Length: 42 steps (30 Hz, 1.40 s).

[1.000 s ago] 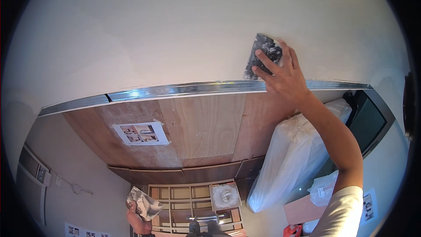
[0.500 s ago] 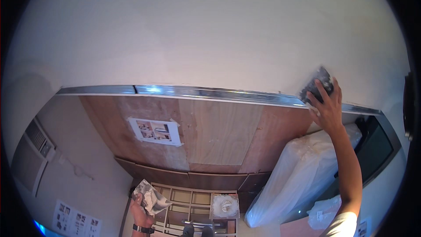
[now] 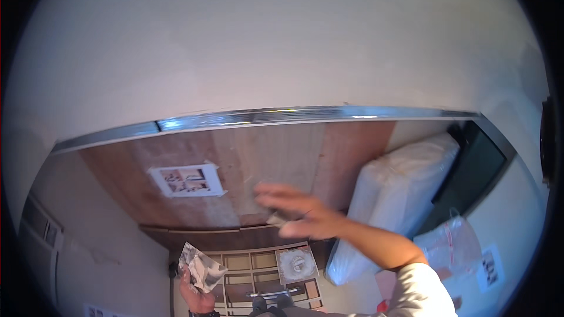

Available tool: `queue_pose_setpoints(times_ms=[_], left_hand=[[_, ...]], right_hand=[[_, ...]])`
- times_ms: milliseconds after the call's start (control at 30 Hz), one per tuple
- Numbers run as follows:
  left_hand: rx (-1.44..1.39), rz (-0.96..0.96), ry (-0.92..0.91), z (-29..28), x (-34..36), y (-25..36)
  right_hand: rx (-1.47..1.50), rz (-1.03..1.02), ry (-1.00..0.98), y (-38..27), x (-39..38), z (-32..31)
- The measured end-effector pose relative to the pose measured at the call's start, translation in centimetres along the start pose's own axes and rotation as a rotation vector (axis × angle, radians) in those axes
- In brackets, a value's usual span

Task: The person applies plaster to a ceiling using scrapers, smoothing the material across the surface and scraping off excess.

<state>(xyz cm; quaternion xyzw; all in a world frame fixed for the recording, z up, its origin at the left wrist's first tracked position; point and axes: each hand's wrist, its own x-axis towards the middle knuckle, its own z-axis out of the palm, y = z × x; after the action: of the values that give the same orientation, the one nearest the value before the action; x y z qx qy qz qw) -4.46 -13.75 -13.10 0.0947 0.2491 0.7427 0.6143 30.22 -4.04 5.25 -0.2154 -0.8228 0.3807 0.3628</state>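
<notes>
Now, two hands at work, well apart. Left hand (image 3: 197,297), low in view: grip closed round the near edge of a thin metal plate (image 3: 189,256), which sits tilted, with pale paste (image 3: 201,270) lying on it. Right hand (image 3: 311,214) shows in front of the wooden boards (image 3: 288,158), apart from the white surface (image 3: 282,41) above the metal strip (image 3: 252,118). Right grip narrow, thumb below and fingers above, apparently on a small flat scraper (image 3: 276,219) seen nearly edge-on; blur hides its face and any load on it.

Step, by my reading: a pause between strokes, blade off the surface and plate not yet reached; likely a reload or a wipe of the blade. Spreading on the white surface looks like the main work.

Next move would call for the plate held steady and flatter, the scraper's edge laid low against it, and paste gathered evenly along the blade. Main risk: paste sliding off the tilted plate toward the wooden frame (image 3: 254,270) below.
</notes>
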Motion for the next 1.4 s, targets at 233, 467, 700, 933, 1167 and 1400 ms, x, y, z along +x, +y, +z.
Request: queue_pose_setpoints(times_ms=[233,467,700,933,1167,1400], left_hand=[[0.022,-0.206,-0.296,4.3,-0.1,0.7],[0.139,-0.246,-0.218,5.8,-0.6,-0.8],[0.072,-0.387,-0.197,6.7,-0.2,-2.3],[0.110,-0.352,-0.282,9.3,0.2,-1.3],[0.095,-0.290,-0.126,6.8,0.3,-1.8],[0.099,-0.201,-0.087,1.4,-0.9,0.4]], right_hand=[[0.214,-0.182,-0.100,1.5,-2.2,13.9],[-0.130,-0.021,-0.033,2.9,-5.6,12.8],[-0.386,0.149,0.027,3.3,-10.4,9.1],[-0.471,0.188,0.336,3.0,-11.8,4.4],[-1.349,-0.239,0.350,0.0,0.6,-1.2],[-1.703,-0.599,0.328,0.9,17.5,-4.6]])
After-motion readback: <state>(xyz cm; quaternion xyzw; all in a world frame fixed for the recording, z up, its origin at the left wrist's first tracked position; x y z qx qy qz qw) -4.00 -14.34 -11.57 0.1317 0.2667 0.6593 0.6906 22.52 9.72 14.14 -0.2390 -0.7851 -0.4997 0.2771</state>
